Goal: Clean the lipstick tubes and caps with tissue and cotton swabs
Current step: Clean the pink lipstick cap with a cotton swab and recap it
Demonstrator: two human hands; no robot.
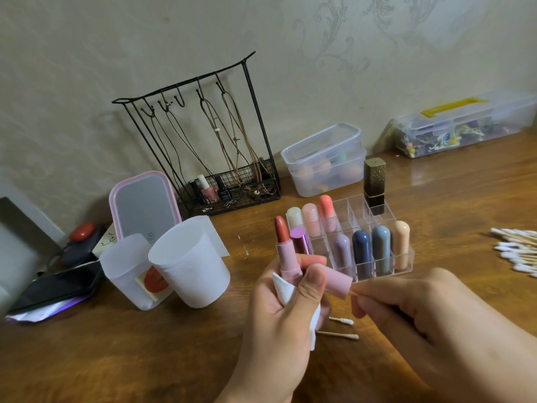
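Wooden desk serving as work surface. Two white cups standing left, probably for waste. Clear organizer placed within reach, holding capped tubes upright: seven rounded ones, one purple-topped, plus a black-and-gold lipstick at the back. Left hand wrapped around one open pink lipstick tube, bullet up, with folded tissue tucked against the palm and the pink cap under the thumb. Right hand pinching something thin at the cap's mouth, likely a swab; too hidden to tell. Pile of cotton swabs far right; two loose swabs below the hands.
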